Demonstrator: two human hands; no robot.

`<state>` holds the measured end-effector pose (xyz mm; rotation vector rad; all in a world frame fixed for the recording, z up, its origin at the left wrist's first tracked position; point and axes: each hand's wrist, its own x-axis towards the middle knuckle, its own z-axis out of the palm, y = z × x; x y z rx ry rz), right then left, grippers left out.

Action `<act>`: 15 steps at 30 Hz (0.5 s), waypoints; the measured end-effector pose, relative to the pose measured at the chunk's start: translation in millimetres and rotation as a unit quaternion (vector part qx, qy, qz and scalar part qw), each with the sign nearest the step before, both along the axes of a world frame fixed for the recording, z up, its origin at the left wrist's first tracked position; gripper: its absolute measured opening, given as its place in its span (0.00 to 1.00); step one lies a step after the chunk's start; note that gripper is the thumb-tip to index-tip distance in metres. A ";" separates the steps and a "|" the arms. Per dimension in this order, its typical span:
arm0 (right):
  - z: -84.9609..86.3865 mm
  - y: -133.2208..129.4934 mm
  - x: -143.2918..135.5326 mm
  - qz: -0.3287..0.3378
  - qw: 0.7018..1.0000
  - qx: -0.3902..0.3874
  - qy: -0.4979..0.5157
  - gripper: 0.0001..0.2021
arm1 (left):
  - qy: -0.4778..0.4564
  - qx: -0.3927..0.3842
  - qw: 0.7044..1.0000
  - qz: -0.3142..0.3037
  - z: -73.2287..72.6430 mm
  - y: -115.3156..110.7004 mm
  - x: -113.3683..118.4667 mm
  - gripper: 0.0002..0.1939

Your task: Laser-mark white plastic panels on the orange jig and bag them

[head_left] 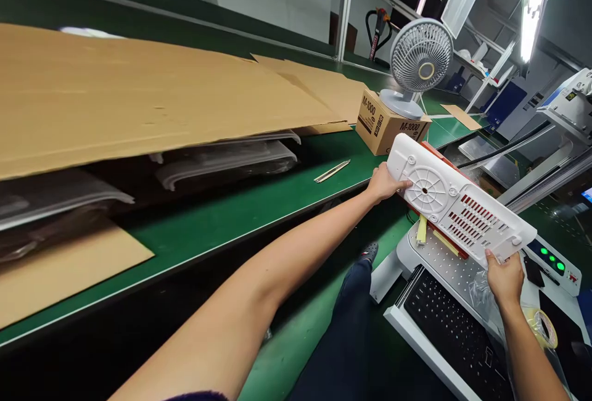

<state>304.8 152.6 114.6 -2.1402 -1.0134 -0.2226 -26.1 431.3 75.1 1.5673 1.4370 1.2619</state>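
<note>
A slotted, wheel-ribbed white plastic panel point(449, 203) was held tilted beyond the keyboard point(446, 321), the left hand point(383, 183) closing its fingers round one end, the right hand point(505, 279) its lower edge.

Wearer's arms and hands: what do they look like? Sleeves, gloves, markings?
Left hand and right hand: ungloved, no watch or bracelet showing. Both forearms bare. A dark, bluish-purple sleeve edge shows on the left upper arm at the frame's bottom; the right sleeve, if any, is out of view. No cables or clear markings on either arm.
</note>
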 end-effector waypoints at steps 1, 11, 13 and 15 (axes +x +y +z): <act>-1.9 1.0 0.1 -0.001 1.000 0.001 -0.001 0.29 | 0.000 -0.002 1.000 -0.003 -2.1 2.4 0.5 0.46; -10.9 12.3 8.6 -0.009 1.000 0.006 0.005 0.29 | 0.012 -0.011 1.000 -0.018 -2.4 22.3 9.4 0.50; -13.2 13.6 8.8 -0.007 1.000 0.002 0.011 0.29 | 0.016 -0.011 1.000 -0.016 -1.3 22.0 8.9 0.50; -15.3 15.5 8.9 -0.009 1.000 -0.002 0.018 0.29 | 0.021 -0.011 1.000 -0.014 -0.4 21.6 8.3 0.51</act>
